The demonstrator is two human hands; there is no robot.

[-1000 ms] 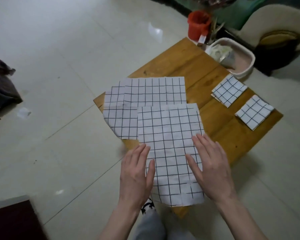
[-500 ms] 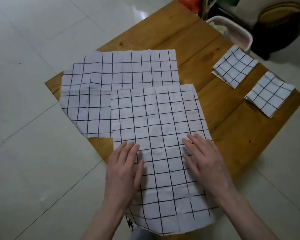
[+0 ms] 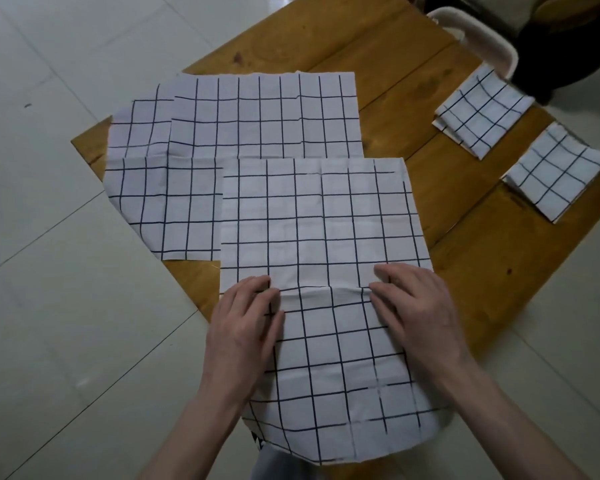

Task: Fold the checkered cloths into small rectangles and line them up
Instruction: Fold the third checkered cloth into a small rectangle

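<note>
A large white checkered cloth [image 3: 312, 220] lies spread on the wooden table [image 3: 395, 46], its near edge hanging over the table's front. My left hand [image 3: 246, 317] and my right hand [image 3: 416, 306] rest on it side by side, fingers bent. Each pinches the fabric, and a low ridge stands up between them. Behind it lie two more spread checkered cloths, one at the back [image 3: 264, 116] and one at the left [image 3: 167, 202], partly overlapped. Two folded cloths [image 3: 482, 112] [image 3: 555, 171] sit in a row on the right side.
A white basket [image 3: 478, 32] stands at the table's far right corner, with a dark object [image 3: 568, 46] behind it. Pale floor tiles surround the low table. Bare wood shows between the spread cloths and the folded ones.
The view has moved closer and lower over the table. Both hands slid forward on the front cloth, their flat fingers have bent, and a ridge has risen in the fabric between them.
</note>
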